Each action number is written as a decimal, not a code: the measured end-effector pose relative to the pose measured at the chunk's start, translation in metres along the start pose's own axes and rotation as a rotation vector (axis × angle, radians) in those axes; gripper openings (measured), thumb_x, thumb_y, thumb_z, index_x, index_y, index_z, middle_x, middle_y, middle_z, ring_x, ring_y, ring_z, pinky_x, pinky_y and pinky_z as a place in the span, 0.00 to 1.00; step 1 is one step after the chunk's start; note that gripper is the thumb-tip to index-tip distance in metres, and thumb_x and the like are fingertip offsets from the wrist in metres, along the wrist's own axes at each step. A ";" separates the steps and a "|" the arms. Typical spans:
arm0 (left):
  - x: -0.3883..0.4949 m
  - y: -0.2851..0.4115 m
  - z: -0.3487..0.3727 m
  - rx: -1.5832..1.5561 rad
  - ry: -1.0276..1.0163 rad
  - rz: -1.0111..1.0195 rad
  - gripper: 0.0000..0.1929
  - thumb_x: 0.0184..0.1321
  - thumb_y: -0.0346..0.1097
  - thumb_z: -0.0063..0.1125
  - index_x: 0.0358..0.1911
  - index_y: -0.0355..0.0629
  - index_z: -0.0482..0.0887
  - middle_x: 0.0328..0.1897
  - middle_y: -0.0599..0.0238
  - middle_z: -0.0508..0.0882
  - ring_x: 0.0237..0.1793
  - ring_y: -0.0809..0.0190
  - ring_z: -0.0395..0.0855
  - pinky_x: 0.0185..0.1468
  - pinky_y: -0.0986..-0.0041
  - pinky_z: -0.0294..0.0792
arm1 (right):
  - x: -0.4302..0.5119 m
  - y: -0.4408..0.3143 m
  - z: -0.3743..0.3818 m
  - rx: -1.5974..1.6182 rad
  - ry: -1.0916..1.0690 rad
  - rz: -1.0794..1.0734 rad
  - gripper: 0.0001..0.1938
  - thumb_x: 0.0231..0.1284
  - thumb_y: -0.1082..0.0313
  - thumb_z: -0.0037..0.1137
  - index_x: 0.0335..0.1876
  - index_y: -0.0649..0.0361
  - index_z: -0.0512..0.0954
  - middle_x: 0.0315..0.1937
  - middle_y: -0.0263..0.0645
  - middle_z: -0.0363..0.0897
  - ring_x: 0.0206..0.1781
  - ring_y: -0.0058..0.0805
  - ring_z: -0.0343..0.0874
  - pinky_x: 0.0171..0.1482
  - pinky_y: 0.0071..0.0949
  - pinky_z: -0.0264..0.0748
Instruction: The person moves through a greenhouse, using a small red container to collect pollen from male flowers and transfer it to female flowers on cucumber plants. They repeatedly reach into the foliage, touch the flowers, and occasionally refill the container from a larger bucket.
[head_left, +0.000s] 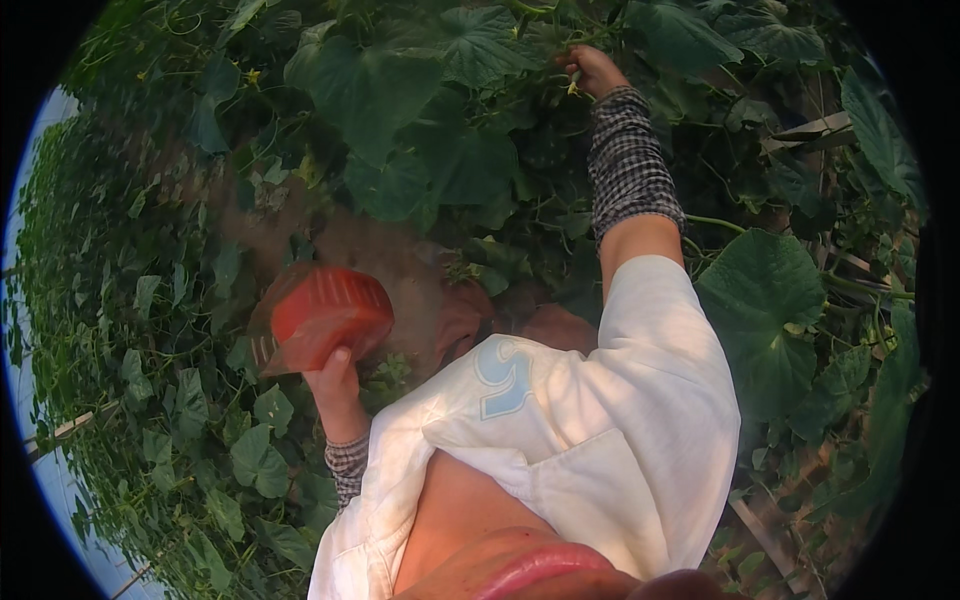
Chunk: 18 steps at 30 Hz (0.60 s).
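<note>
My left hand (335, 384) holds a red plastic basket (341, 304) with slotted sides by its near rim, thumb on the outside. The basket is tilted, and its inside is hidden. At the top of the view my right hand (598, 71) reaches into cucumber vines, fingers closed around a small young cucumber (576, 76). A yellow flower (573, 88) shows at its lower end, just below the fingers. Broad green cucumber leaves (375, 82) hang to the left of that hand. Checked sleeve covers (634, 161) are on both forearms.
Dense vines (165, 300) rise along the left, with pale blue sheeting (52, 112) beyond. A large leaf (761, 300) stands close to my right arm. Wooden slats (814, 133) show among foliage on the right. Bare soil (382, 255) lies between the rows.
</note>
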<state>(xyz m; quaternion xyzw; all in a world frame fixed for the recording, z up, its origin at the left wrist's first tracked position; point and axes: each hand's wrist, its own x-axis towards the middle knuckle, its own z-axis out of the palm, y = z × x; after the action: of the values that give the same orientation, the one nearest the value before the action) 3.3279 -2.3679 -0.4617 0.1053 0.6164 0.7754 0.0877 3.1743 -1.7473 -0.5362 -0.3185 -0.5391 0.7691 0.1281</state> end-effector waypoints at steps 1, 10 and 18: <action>-0.001 0.000 0.001 0.003 -0.011 0.003 0.37 0.53 0.38 0.69 0.69 0.41 0.69 0.66 0.56 0.75 0.67 0.49 0.74 0.70 0.48 0.70 | 0.001 0.000 -0.001 0.025 0.018 0.004 0.13 0.78 0.66 0.42 0.56 0.63 0.76 0.47 0.40 0.83 0.32 0.18 0.70 0.29 0.21 0.68; -0.009 0.005 0.018 -0.019 -0.013 -0.009 0.37 0.53 0.36 0.69 0.69 0.42 0.69 0.66 0.57 0.76 0.67 0.50 0.75 0.69 0.51 0.70 | -0.030 0.004 0.002 -0.223 0.215 0.022 0.16 0.78 0.65 0.40 0.62 0.59 0.74 0.51 0.38 0.82 0.36 0.25 0.77 0.37 0.32 0.76; -0.001 0.007 0.031 -0.029 -0.019 -0.009 0.34 0.55 0.32 0.65 0.67 0.41 0.70 0.64 0.57 0.78 0.64 0.52 0.77 0.70 0.55 0.68 | -0.122 0.010 -0.008 -1.117 -0.371 0.134 0.24 0.72 0.56 0.52 0.67 0.60 0.75 0.59 0.45 0.81 0.53 0.37 0.84 0.48 0.36 0.82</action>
<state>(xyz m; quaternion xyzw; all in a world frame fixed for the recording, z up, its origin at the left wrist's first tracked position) 3.3374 -2.3403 -0.4482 0.1085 0.6046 0.7829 0.0983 3.2738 -1.8110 -0.5041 -0.2310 -0.8545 0.4180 -0.2042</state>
